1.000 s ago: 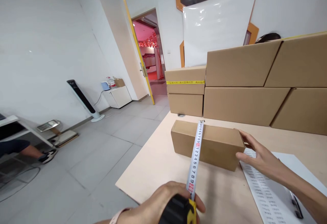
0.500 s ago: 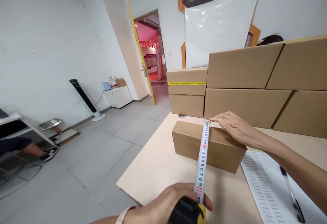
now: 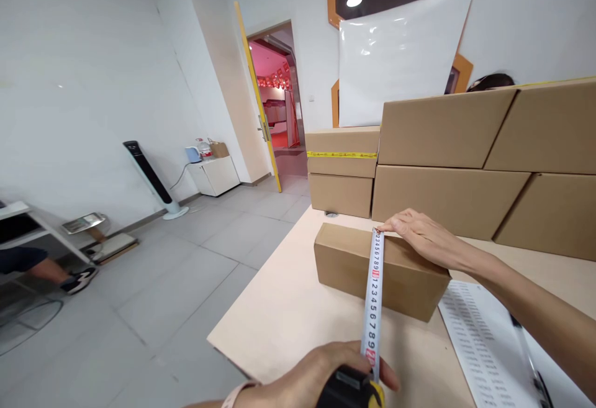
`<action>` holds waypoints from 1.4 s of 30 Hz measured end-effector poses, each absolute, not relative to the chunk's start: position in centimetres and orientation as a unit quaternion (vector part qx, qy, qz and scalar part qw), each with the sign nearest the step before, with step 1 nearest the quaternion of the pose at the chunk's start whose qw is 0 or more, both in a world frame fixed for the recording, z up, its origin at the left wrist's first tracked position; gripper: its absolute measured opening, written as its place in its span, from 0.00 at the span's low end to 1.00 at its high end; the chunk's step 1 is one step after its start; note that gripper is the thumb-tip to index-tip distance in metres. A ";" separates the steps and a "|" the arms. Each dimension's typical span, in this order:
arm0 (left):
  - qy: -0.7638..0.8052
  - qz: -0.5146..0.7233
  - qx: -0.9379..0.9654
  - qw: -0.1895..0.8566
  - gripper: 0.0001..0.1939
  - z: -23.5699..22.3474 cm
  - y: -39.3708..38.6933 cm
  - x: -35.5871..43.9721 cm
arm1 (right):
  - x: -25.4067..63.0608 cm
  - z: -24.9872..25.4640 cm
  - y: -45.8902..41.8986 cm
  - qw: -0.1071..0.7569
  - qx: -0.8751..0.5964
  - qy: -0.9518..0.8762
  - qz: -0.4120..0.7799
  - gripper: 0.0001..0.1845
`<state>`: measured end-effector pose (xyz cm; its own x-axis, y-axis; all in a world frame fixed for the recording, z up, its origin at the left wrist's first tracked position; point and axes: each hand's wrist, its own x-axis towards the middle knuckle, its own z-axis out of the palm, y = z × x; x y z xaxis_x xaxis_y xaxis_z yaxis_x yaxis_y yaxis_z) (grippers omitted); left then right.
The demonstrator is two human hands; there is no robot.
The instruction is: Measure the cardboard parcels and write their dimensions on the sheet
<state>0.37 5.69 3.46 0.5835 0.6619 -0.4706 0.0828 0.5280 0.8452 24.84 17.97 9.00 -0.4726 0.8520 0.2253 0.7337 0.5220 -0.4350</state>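
Note:
A small brown cardboard box [image 3: 344, 265] lies lengthwise across the table in front of me. The tape measure [image 3: 349, 389], black and yellow, is gripped by my left hand [image 3: 321, 367] near the bottom edge. Its white blade [image 3: 372, 299] runs away from me, over the box's front side and across its top. At the far top edge, the fingers of my right hand [image 3: 421, 237] are closed on the blade's hooked end, with the palm over the box's top. The fingertips on the hook are partly hard to make out.
Larger cardboard boxes [image 3: 447, 131] are stacked along the table's far side, some with yellow tape. A printed sheet [image 3: 479, 333] and a pen [image 3: 531, 358] lie at the right. Left of the table [image 3: 261, 321] is tiled floor. A seated person's leg [image 3: 41, 271] shows at far left.
My right fingers have drawn in to the blade's end at the box's far edge. My left hand and the tape case have shifted slightly right and down.

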 end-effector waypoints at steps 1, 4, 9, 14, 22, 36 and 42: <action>0.400 0.188 0.440 0.781 0.19 3.7 5.7 0.4 | 24.8 9.0 18.1 0.206 -0.471 -0.846 0.140 0.32; 0.351 0.185 0.411 0.821 0.19 4.4 5.7 0.6 | 24.7 9.1 18.5 0.189 -0.476 -0.848 0.135 0.33; 0.301 0.200 0.394 0.845 0.20 4.5 5.7 0.6 | 24.4 9.3 18.4 0.189 -0.491 -0.838 0.144 0.33; 0.295 0.189 0.364 0.863 0.17 4.8 5.3 0.2 | 24.2 9.8 18.5 0.178 -0.487 -0.843 0.145 0.32; 0.307 0.214 0.419 0.827 0.17 4.9 5.1 0.8 | 23.8 10.2 18.9 0.177 -0.474 -0.853 0.127 0.32; 0.280 0.197 0.605 0.719 0.24 3.2 4.8 -0.1 | 24.1 10.0 19.0 0.177 -0.468 -0.855 0.140 0.33; 0.268 0.203 0.610 0.718 0.24 2.6 4.9 -0.2 | 23.9 10.1 19.0 0.180 -0.470 -0.852 0.142 0.32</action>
<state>-0.16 4.86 2.59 0.7741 0.6179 -0.1374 0.0360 0.1737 0.9841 23.92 18.98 10.07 -0.4936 0.8524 0.1729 0.7500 0.5178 -0.4115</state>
